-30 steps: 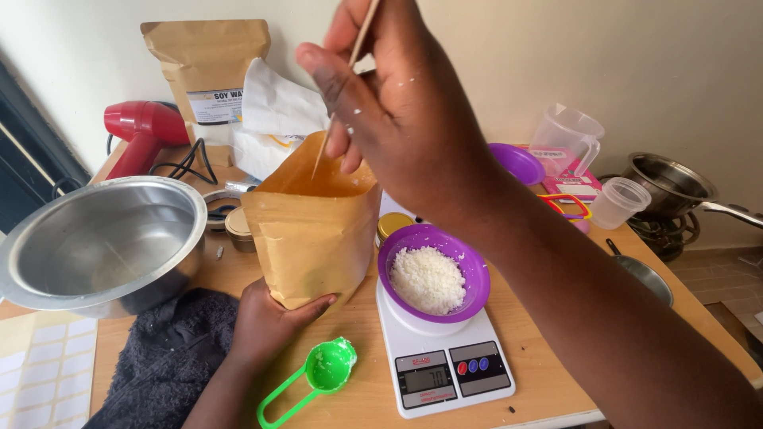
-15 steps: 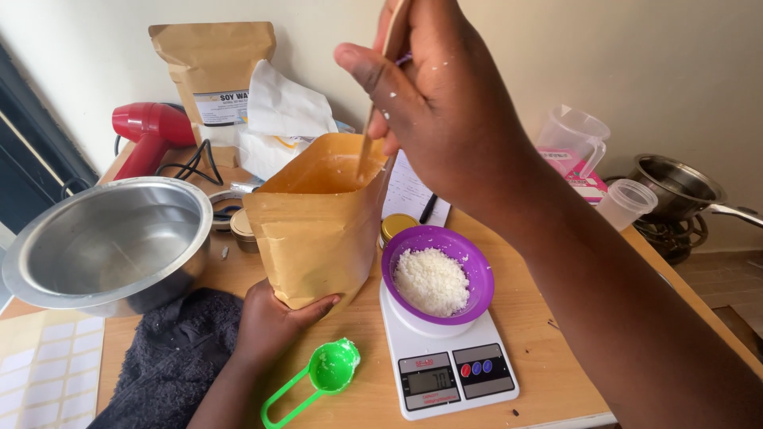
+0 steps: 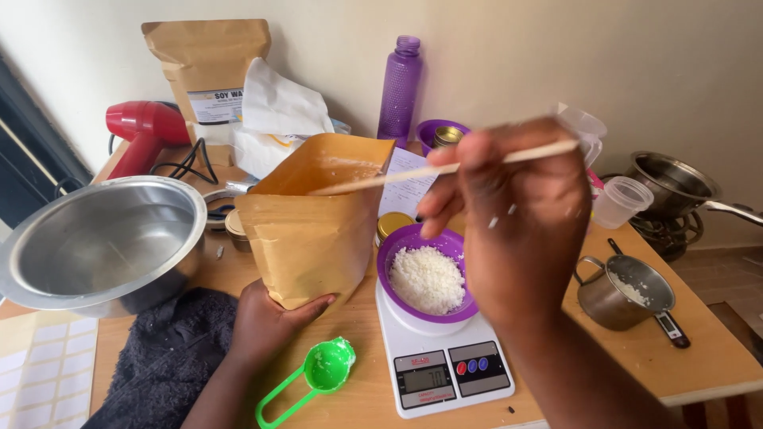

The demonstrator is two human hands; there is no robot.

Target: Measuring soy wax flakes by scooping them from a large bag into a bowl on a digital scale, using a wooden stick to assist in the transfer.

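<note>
Hands are both busy at a wooden table [image 3: 691, 349]. The left hand [image 3: 266, 322] is closed around the bottom corner of an open brown paper pouch [image 3: 314, 230]; the thumb lies on the front of the pouch and the other fingers are hidden behind it. The pouch stands upright on the table, between a large steel bowl [image 3: 103, 242] and a white kitchen scale [image 3: 441, 361]. The right hand [image 3: 517, 214] is raised above the scale and pinches a thin wooden stick [image 3: 445, 168] between the thumb and the bent fingers, so the hand is almost closed. The stick lies nearly level and its far end goes into the open mouth of the pouch.

On the scale sits a purple bowl [image 3: 429, 278] with white flakes inside, just beside the pouch and under the right hand. A green measuring scoop [image 3: 314, 377] lies on the table in front of the pouch, near the left wrist, with some white rests in its cup. To the right a small steel pot [image 3: 624, 290] holds a little of the same white material. Behind stand a purple bottle [image 3: 400, 87], a second brown bag [image 3: 208, 71] and a red heat gun [image 3: 147, 131]. A dark fuzzy cloth [image 3: 163, 357] lies under the left forearm.
</note>
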